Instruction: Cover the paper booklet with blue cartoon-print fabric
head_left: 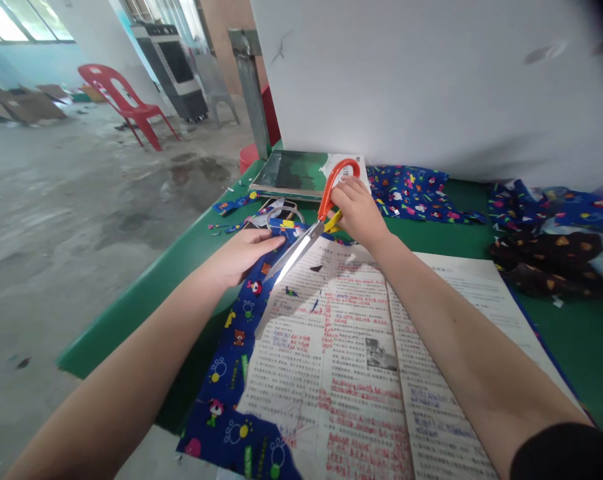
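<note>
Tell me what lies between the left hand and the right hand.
The head view shows the scissors there, held in the right hand, blades slanting past the left hand. Part of the blue patterned fabric lies there too.

On my remote feed, the right grip [356,210] masks most of the yellow handle [332,222] of the scissors [301,247]. I cannot see the underside of the left grip [254,250]. The bottom edge crops the paper [301,360] and the cloth [228,380]; the paper conceals the cloth's extent beneath it. The right forearm [451,327] covers further page area. I cannot read the print or red handwriting [358,390]: both too small. The right edge crops the tabletop [461,243] and the sleeve [566,453]. The top edge crops the panel [406,87]. Boxes [24,105] on the floor [146,180] appear blurred; I cannot identify their contents.
</note>
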A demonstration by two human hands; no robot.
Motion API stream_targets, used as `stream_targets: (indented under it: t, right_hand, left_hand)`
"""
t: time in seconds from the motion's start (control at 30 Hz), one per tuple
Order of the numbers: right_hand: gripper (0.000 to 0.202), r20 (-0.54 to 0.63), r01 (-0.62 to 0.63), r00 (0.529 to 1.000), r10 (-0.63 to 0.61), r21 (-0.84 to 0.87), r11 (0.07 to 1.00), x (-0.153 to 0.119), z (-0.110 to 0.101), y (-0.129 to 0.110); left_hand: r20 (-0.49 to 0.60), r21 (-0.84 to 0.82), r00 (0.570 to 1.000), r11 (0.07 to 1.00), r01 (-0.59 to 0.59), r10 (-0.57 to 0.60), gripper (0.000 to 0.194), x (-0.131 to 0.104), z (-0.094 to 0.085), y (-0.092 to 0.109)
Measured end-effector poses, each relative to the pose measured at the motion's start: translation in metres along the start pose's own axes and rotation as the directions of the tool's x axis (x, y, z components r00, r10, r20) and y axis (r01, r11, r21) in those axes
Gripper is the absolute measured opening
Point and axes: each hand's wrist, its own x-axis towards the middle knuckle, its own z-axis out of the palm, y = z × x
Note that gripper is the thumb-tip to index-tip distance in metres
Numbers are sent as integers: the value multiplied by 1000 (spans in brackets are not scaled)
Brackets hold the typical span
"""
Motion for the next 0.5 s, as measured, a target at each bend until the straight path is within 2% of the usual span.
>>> stream_targets:
  t: [0.5]
  right_hand:
    - [6,-18,-27,999,28,25,999,-1,1,0]
  left_hand:
    - [8,16,1000,1000,0,0,24,1,0,-2]
